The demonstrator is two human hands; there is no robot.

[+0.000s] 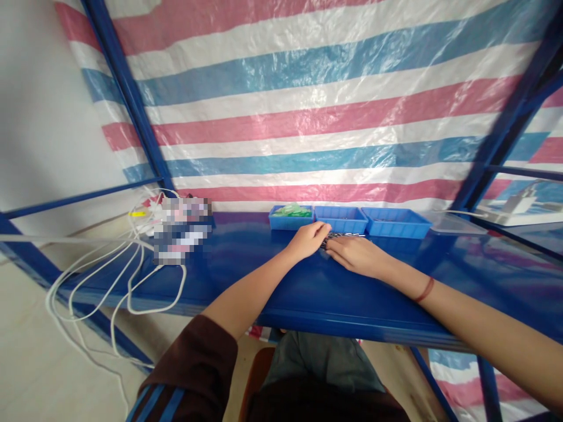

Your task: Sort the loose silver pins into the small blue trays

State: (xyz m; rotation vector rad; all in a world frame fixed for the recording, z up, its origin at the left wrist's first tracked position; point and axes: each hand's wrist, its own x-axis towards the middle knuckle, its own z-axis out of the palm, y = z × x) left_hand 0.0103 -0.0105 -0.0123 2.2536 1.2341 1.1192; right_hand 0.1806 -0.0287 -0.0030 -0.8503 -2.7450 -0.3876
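Note:
Thin dark rods (pixel 347 235) lie in a small bundle on the blue table (pixel 303 293), in front of the blue bins. My left hand (pixel 310 239) is closed at the bundle's left end, its fingers pressed together; what they hold is too small to name. Over the near side of the rods rests my right hand (pixel 354 254), palm down, its fingertips hidden against the bundle. The two hands nearly touch. Behind them stand a left bin (pixel 290 223) with green-and-white packets, a middle bin (pixel 341 225) and a right bin (pixel 398 230) with small dark pieces inside.
White cables (pixel 141 264) loop over the table's left end beside a blurred patch (pixel 182 228). A clear plastic lid (pixel 457 223) lies right of the bins. Blue frame posts (pixel 127 94) rise at both sides, with a striped sheet (pixel 308 117) behind. A white device (pixel 523 205) sits far right.

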